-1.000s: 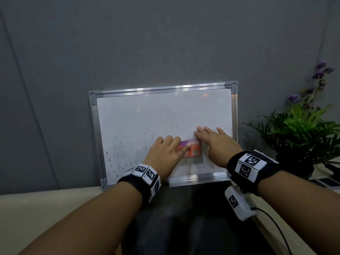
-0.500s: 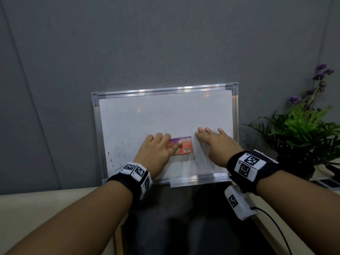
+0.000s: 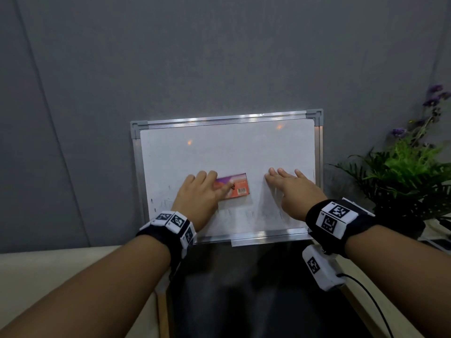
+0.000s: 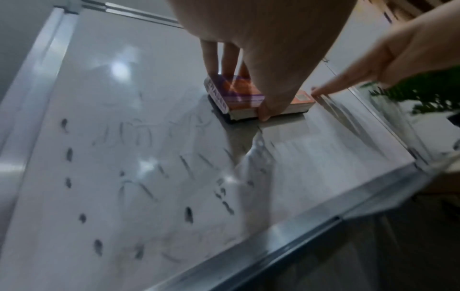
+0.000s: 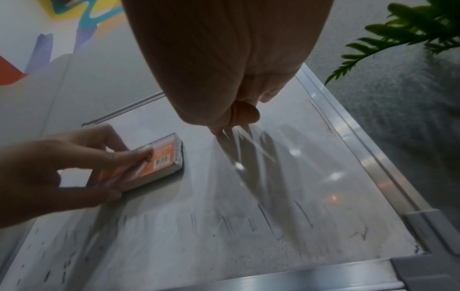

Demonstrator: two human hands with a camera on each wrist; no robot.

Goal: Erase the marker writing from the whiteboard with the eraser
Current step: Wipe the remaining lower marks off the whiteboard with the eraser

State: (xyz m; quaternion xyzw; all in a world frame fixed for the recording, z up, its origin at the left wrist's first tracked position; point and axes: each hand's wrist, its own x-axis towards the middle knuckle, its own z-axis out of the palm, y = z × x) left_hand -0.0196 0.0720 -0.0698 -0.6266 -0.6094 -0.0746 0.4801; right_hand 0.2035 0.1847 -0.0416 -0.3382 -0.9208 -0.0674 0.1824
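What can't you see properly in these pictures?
- What the leftover marks on the whiteboard said: smeared, blurred in both wrist views, too small from the head.
- The eraser's wiping side: pressed against the board, half covered by the left hand.
- The right hand's palm: faces the board.
- The plant's pot: cut off by the edge.

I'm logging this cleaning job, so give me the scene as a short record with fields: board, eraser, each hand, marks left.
board: whiteboard upright against grey wall
eraser: eraser flat on board, mid-height
left hand: left hand grips eraser
right hand: right hand flat on board, fingers straight, apart from eraser
marks left: faint marks along lower part, darkest lower left
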